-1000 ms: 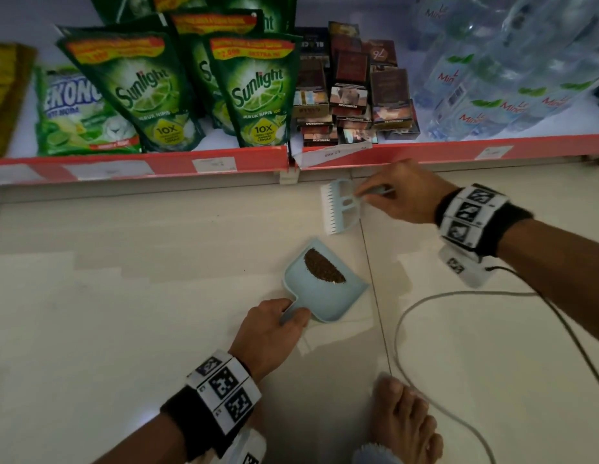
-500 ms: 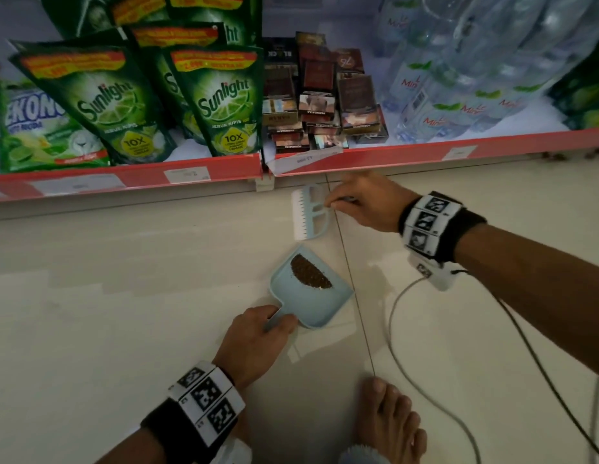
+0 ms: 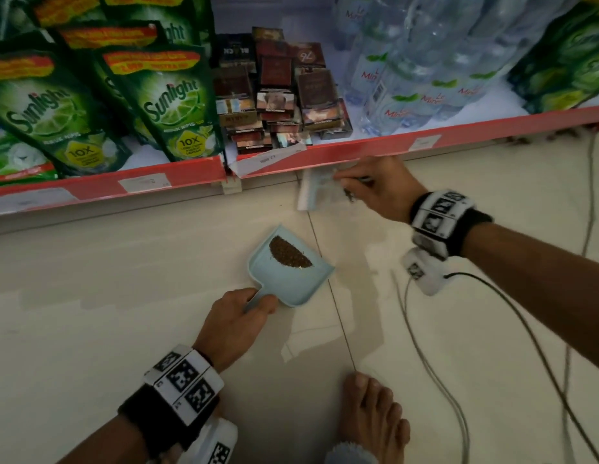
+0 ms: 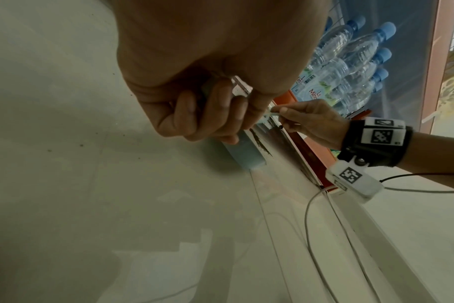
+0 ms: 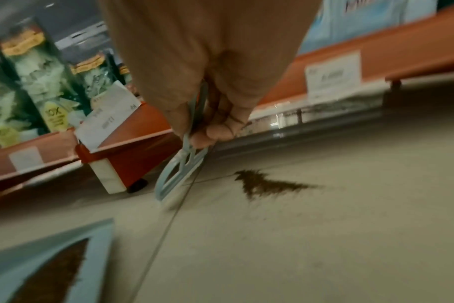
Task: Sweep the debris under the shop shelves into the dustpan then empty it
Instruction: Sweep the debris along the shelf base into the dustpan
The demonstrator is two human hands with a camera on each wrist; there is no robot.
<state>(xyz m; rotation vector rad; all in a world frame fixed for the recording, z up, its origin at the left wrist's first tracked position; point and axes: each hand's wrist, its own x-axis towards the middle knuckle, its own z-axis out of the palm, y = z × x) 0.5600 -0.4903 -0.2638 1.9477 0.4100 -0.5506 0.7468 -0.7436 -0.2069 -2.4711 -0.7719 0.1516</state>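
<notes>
Running along the far side, the red-edged shelf [image 3: 177, 177] is standing over the pale tiled floor [image 3: 90, 313]. Near it, the left hand [image 3: 239, 316] is curling its fingers round the handle of the light blue dustpan [image 3: 288, 279], which is holding brown debris [image 3: 289, 253]. Farther right, the right hand [image 3: 380, 192] is pinching the small brush [image 3: 311, 192] at the shelf's foot, beside a loose debris patch [image 5: 267, 185].
</notes>
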